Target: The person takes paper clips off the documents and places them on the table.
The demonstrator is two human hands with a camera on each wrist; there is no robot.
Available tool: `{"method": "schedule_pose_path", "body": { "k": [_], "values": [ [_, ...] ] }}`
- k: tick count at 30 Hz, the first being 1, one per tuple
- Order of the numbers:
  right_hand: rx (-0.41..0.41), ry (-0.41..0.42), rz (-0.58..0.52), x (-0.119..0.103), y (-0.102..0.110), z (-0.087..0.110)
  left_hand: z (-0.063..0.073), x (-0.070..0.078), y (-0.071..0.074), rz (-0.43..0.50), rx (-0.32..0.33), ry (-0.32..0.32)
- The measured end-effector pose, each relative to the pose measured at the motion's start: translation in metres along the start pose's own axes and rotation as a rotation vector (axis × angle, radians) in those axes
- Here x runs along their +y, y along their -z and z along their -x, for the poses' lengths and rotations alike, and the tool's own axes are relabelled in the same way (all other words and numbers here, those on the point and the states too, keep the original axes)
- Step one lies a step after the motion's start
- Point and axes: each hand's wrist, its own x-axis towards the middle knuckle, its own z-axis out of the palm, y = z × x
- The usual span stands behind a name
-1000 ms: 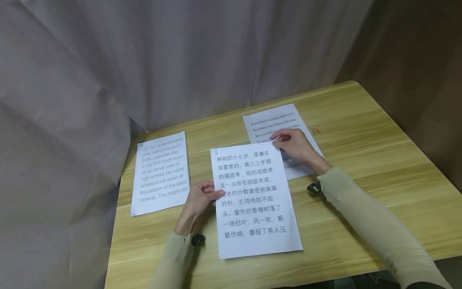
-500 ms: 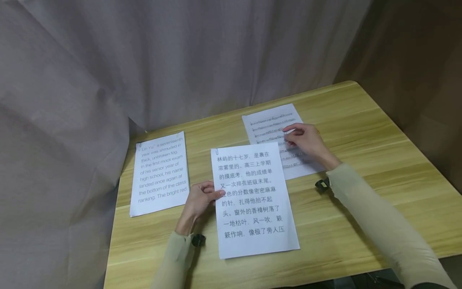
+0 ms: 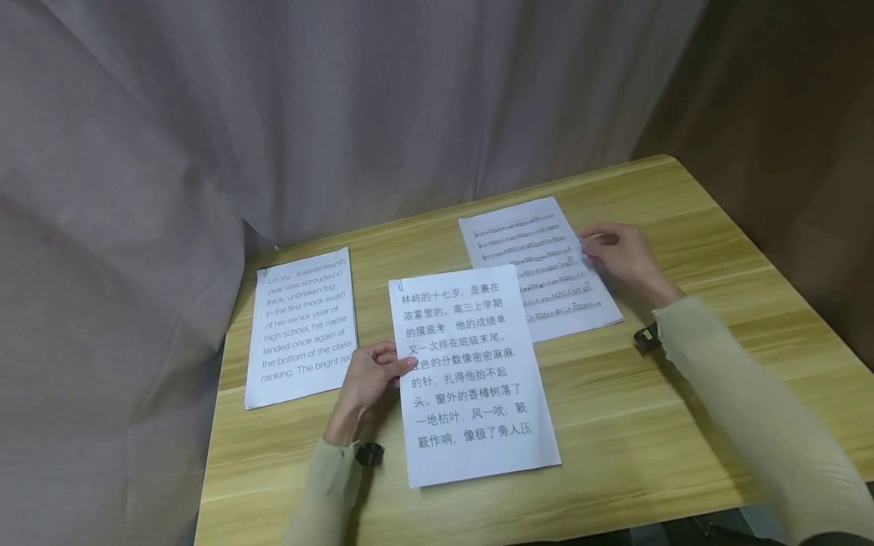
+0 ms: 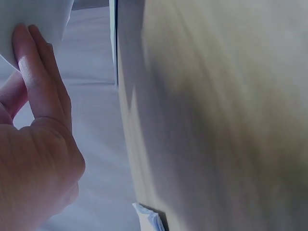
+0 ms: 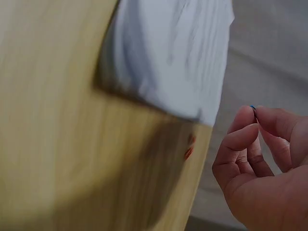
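My left hand (image 3: 372, 373) pinches the left edge of a stack of paper (image 3: 471, 379) printed with large Chinese text, thumb on top and fingers beneath. The stack carries a blue clip (image 3: 400, 285) at its top left corner. In the left wrist view, straight fingers (image 4: 31, 72) lie against the back of the paper. My right hand (image 3: 624, 254) hovers by the right edge of a sheet music stack (image 3: 546, 227). Between its thumb and index finger it pinches a tiny dark-blue thing (image 5: 253, 109), which looks like a paper clip, mostly hidden by the fingertips.
A stack with English text (image 3: 303, 334) lies at the left of the wooden table (image 3: 649, 432), clips along its top edge. Two red paper clips (image 5: 188, 153) lie beside the sheet music. A grey curtain (image 3: 382, 114) hangs behind the table.
My right hand has moved from the Chinese stack's top right corner, across the sheet music, to its right side. The left hand keeps its grip; the stack has shifted slightly left.
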Motion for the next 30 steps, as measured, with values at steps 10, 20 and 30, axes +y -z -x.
{"method": "schedule_pose_path", "body": {
  "k": [10, 20, 30],
  "values": [
    [0.033, -0.007, 0.148, 0.03, 0.021, -0.017, 0.0, 0.004, 0.007, 0.015, 0.02, -0.01],
    [0.048, -0.02, 0.237, 0.043, 0.028, -0.023, 0.0, 0.006, 0.007, 0.018, 0.02, -0.016],
    [0.0, -0.021, 0.264, 0.043, 0.024, -0.025, 0.0, 0.007, 0.006, 0.024, 0.023, -0.015]
  ]
}}
